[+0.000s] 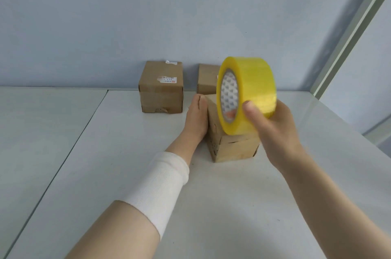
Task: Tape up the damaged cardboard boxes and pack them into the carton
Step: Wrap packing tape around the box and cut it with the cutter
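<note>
A small damaged cardboard box (pixel 234 148) stands near the middle of the white table (pixel 105 153). My left hand (pixel 195 119) lies flat against its left side, fingers together and stretched out. My right hand (pixel 273 129) holds a big roll of yellow tape (pixel 249 91) upright just above the box's top, thumb on the roll's outer face. Two more cardboard boxes stand by the wall: one with a white label (pixel 161 87), the other (pixel 208 79) partly hidden behind the tape roll. No carton is in view.
A pale blue wall (pixel 148 15) closes off the back of the table. A seam (pixel 63 159) runs down the table's left part. A window frame (pixel 349 32) rises at the right.
</note>
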`<action>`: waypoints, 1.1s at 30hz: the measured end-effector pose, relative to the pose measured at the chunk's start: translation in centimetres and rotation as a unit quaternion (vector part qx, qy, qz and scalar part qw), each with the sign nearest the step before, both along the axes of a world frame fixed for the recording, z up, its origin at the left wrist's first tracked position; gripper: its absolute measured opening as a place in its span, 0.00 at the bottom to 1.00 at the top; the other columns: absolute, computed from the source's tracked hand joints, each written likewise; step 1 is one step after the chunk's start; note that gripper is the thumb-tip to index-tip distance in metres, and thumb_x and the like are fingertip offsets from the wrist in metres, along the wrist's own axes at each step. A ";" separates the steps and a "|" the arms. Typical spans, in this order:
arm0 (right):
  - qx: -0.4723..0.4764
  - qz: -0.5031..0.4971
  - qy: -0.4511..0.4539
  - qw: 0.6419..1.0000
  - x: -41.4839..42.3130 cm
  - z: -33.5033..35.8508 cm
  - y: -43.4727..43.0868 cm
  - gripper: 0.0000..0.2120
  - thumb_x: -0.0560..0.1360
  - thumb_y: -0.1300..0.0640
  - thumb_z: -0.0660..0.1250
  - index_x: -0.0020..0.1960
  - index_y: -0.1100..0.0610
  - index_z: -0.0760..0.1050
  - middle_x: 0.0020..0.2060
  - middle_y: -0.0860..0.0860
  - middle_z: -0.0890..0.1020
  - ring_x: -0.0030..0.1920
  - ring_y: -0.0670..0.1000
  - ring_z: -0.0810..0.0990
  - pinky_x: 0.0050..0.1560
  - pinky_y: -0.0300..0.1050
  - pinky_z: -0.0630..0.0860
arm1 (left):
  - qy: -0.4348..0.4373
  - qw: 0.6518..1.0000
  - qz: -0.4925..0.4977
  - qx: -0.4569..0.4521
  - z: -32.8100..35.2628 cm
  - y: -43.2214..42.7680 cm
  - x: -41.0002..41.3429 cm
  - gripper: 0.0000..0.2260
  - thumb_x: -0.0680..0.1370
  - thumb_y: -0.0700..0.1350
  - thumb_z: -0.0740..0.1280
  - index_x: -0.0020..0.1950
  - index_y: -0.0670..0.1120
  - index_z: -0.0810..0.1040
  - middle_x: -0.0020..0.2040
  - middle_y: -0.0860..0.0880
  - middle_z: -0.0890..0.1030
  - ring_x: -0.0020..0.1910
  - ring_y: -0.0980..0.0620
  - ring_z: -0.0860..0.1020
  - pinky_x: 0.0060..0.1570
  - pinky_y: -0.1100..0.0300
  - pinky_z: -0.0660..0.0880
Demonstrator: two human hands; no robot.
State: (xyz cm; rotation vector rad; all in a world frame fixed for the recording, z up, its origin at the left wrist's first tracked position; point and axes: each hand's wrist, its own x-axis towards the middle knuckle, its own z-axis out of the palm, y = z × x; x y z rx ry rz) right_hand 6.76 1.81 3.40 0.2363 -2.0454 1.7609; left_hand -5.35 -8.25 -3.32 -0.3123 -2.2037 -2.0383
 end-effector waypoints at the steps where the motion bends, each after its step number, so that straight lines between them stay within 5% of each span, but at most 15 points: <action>1: -0.028 -0.015 -0.001 0.999 0.7 0.1 0.0 0.10 0.66 0.45 0.69 0.36 0.51 0.81 0.30 0.44 0.84 0.33 0.40 0.82 0.33 0.32 0.76 | 0.004 1.000 0.004 -0.009 0.0 0.0 0.0 0.10 0.83 0.41 0.50 0.47 0.41 0.68 0.45 0.41 0.72 0.46 0.47 0.70 0.56 0.48 0.68; 5: -0.062 -0.051 -0.034 0.996 4.5 -0.1 0.6 0.23 0.58 0.24 0.65 0.37 0.42 0.82 0.30 0.46 0.84 0.33 0.43 0.82 0.35 0.40 0.79 | -0.013 1.000 0.011 -0.004 0.3 0.1 0.0 0.12 0.82 0.41 0.50 0.39 0.45 0.64 0.39 0.47 0.68 0.42 0.49 0.66 0.50 0.53 0.66; 7: -0.048 -0.056 -0.077 0.994 6.7 -1.2 0.7 0.34 0.52 0.20 0.63 0.40 0.46 0.82 0.31 0.51 0.84 0.33 0.48 0.82 0.33 0.44 0.79 | -0.016 1.000 0.008 0.006 0.2 0.2 -0.1 0.11 0.82 0.42 0.50 0.41 0.44 0.65 0.40 0.47 0.69 0.43 0.49 0.67 0.50 0.53 0.66; 10: -0.088 -0.047 -0.123 0.987 8.8 -3.0 0.1 0.36 0.49 0.22 0.67 0.40 0.50 0.82 0.29 0.55 0.83 0.28 0.50 0.82 0.27 0.37 0.76 | -0.013 1.000 0.002 0.004 -0.1 0.1 -0.2 0.11 0.82 0.43 0.49 0.44 0.43 0.67 0.41 0.49 0.70 0.45 0.50 0.69 0.50 0.55 0.67; 13: -0.111 -0.067 -0.133 0.983 8.8 -3.8 0.0 0.27 0.59 0.34 0.70 0.39 0.59 0.80 0.28 0.52 0.83 0.27 0.48 0.82 0.25 0.34 0.74 | -0.026 1.000 -0.006 -0.007 0.4 0.2 0.3 0.12 0.83 0.44 0.49 0.49 0.40 0.69 0.45 0.45 0.73 0.49 0.45 0.71 0.53 0.55 0.67; 15: -0.107 -0.058 -0.130 0.984 8.8 -3.7 -0.4 0.21 0.61 0.40 0.68 0.38 0.57 0.78 0.26 0.53 0.82 0.26 0.48 0.81 0.25 0.34 0.74 | -0.031 0.999 -0.009 -0.003 0.8 -0.1 1.1 0.14 0.83 0.46 0.51 0.61 0.40 0.69 0.55 0.45 0.73 0.61 0.45 0.70 0.55 0.62 0.65; 17: -0.106 -0.049 -0.124 0.985 9.0 -3.9 -0.5 0.22 0.59 0.37 0.65 0.37 0.56 0.78 0.26 0.53 0.81 0.26 0.48 0.81 0.26 0.34 0.74 | 0.076 0.996 -0.014 -0.043 0.8 -1.5 2.2 0.19 0.82 0.49 0.54 0.71 0.44 0.63 0.68 0.48 0.66 0.72 0.51 0.61 0.64 0.69 0.57; 19: -0.119 -0.052 -0.114 0.985 9.2 -4.1 -0.3 0.21 0.59 0.37 0.64 0.38 0.54 0.79 0.27 0.52 0.82 0.27 0.46 0.81 0.26 0.33 0.74 | 0.263 0.946 -0.089 -0.168 0.5 -3.4 3.2 0.25 0.79 0.55 0.58 0.73 0.46 0.62 0.75 0.50 0.56 0.76 0.53 0.52 0.73 0.61 0.50; 21: -0.120 -0.051 -0.111 0.985 9.0 -4.2 -0.1 0.20 0.59 0.38 0.65 0.40 0.53 0.78 0.30 0.49 0.83 0.28 0.46 0.82 0.26 0.33 0.74 | 0.388 0.851 -0.169 -0.312 0.3 -4.7 3.5 0.31 0.74 0.59 0.65 0.72 0.43 0.65 0.75 0.47 0.58 0.76 0.50 0.53 0.75 0.50 0.50; 25: -0.117 -0.033 -0.122 0.985 8.7 -3.7 0.0 0.18 0.64 0.41 0.68 0.42 0.55 0.78 0.31 0.48 0.84 0.30 0.46 0.83 0.27 0.34 0.75 | 0.420 0.800 -0.178 -0.389 1.3 -4.9 3.2 0.34 0.68 0.53 0.75 0.68 0.38 0.70 0.69 0.41 0.70 0.70 0.43 0.66 0.70 0.49 0.62; 28: -0.095 0.017 -0.100 0.990 8.8 -1.3 0.8 0.28 0.54 0.28 0.71 0.42 0.48 0.83 0.35 0.48 0.85 0.35 0.47 0.84 0.33 0.37 0.78 | 0.415 0.827 -0.195 -0.326 2.3 -4.7 3.8 0.30 0.70 0.58 0.70 0.67 0.42 0.71 0.67 0.48 0.72 0.67 0.49 0.69 0.68 0.51 0.64; 31: -0.079 0.106 -0.040 0.990 8.5 3.3 1.3 0.19 0.61 0.33 0.71 0.41 0.47 0.84 0.34 0.49 0.85 0.34 0.47 0.84 0.32 0.36 0.78 | 0.308 0.909 -0.204 -0.193 3.3 -4.7 4.8 0.20 0.71 0.64 0.65 0.60 0.60 0.71 0.56 0.67 0.73 0.58 0.65 0.70 0.59 0.66 0.65; 33: -0.108 0.149 -0.034 0.982 7.0 6.2 1.9 0.14 0.68 0.42 0.71 0.40 0.52 0.85 0.36 0.51 0.86 0.37 0.49 0.85 0.34 0.39 0.79 | 0.188 0.955 -0.210 -0.093 3.9 -3.9 5.4 0.19 0.71 0.62 0.64 0.56 0.53 0.75 0.51 0.57 0.77 0.53 0.61 0.72 0.56 0.61 0.68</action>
